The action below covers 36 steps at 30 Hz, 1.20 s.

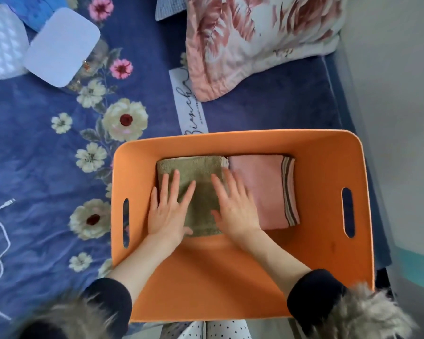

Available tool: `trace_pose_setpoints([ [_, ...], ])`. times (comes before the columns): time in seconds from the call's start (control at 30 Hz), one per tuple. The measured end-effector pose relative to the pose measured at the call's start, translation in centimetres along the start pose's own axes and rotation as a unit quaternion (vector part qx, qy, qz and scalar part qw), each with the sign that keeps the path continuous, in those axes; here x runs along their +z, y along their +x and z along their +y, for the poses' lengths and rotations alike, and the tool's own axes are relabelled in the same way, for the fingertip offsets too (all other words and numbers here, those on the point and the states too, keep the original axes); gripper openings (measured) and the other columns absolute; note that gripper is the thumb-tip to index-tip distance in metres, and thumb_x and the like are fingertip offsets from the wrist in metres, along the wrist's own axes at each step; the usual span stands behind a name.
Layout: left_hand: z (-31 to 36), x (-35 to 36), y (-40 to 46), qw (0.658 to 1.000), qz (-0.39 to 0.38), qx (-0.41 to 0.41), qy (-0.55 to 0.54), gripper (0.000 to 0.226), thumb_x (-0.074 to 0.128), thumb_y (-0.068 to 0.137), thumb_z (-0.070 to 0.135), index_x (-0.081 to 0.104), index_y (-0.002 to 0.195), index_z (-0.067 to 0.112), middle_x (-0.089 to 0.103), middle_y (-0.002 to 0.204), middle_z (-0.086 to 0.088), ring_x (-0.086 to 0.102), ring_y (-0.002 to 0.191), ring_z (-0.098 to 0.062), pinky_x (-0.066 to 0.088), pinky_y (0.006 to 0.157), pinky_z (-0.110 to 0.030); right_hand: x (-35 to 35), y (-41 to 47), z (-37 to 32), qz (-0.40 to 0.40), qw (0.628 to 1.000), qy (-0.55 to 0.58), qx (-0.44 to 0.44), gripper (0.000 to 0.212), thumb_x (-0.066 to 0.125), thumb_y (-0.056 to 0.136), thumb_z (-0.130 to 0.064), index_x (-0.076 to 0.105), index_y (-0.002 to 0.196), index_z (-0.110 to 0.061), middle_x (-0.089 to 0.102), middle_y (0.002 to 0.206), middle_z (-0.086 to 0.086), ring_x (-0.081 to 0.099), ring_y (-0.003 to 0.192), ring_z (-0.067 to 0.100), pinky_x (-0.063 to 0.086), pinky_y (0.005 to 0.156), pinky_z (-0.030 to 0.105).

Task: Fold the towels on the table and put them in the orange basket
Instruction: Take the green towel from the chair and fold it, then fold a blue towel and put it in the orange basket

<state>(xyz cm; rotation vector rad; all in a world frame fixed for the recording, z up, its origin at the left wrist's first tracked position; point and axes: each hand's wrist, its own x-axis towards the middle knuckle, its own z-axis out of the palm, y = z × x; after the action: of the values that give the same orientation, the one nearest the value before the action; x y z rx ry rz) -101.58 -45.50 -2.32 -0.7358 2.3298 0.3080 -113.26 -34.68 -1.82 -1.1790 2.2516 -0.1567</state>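
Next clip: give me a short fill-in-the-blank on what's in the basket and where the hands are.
1. Both folded towels lie inside the ____ basket.
2. The left hand and right hand rest flat on the ____ towel.
3. The pink towel has a ____ edge on its right side.
4. A white ____ lies on the floral bedspread.

Missing words: orange; green; striped; cable
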Motion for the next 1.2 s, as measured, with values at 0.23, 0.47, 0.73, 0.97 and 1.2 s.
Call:
trace_pose_setpoints([
  [0.23,-0.8,2.2,3.1,0.995,-0.037,-0.01,0.091,0.133,0.068,0.064,0.065,-0.042,0.128,0.027,-0.049,0.133,-0.01,-0.027,0.138,-0.034,-0.01,0.113,-0.045,2.5,3.4,2.8,-0.136,0.966,-0.201,-0.089,0.107,0.057,0.08,-0.059,-0.025,0.142,-0.027,-0.029,0.152,0.001,-0.024,0.141,0.023,-0.02,0.107,0.053],
  [0.47,-1.1,0.7,3.5,0.992,-0.077,0.012,0.104,0.126,0.067,0.069,0.061,-0.034,0.136,0.027,-0.038,0.146,-0.014,-0.022,0.14,-0.033,-0.007,0.115,-0.046,2.5,3.4,2.5,-0.149,0.963,-0.213,-0.068,0.102,0.051,0.081,-0.064,-0.023,0.142,-0.03,-0.029,0.152,-0.001,-0.023,0.141,0.023,-0.013,0.11,0.056],
  [0.73,-0.8,-6.0,-2.1,0.995,-0.05,0.076,-0.048,0.057,0.043,0.094,0.044,0.026,0.144,0.021,-0.003,0.158,-0.007,0.0,0.145,-0.025,0.01,0.116,-0.047,-5.1,-4.2,-0.4,-0.081,0.994,0.022,0.07,0.071,0.046,0.09,-0.048,0.009,0.148,-0.032,0.012,0.156,0.001,0.013,0.143,0.023,0.01,0.115,0.05],
  [0.97,1.4,-12.8,-11.5,0.957,0.093,0.232,-0.15,0.053,0.039,0.096,0.043,0.028,0.145,0.026,0.013,0.157,0.001,0.011,0.144,-0.017,0.011,0.118,-0.041,-12.7,-16.4,-2.8,0.117,0.968,0.127,0.181,0.065,0.047,0.091,-0.048,0.018,0.147,-0.033,0.024,0.153,-0.005,0.024,0.14,0.016,0.022,0.113,0.043],
  [1.2,8.6,-17.2,-19.5,0.895,0.144,0.413,-0.094,0.051,0.038,0.096,0.042,0.024,0.145,0.033,0.017,0.155,0.01,0.009,0.143,-0.009,0.006,0.117,-0.036,-15.4,-29.6,-5.0,0.249,0.916,0.106,0.296,0.062,0.045,0.091,-0.049,0.023,0.147,-0.031,0.025,0.153,-0.002,0.022,0.141,0.017,0.023,0.113,0.042],
])
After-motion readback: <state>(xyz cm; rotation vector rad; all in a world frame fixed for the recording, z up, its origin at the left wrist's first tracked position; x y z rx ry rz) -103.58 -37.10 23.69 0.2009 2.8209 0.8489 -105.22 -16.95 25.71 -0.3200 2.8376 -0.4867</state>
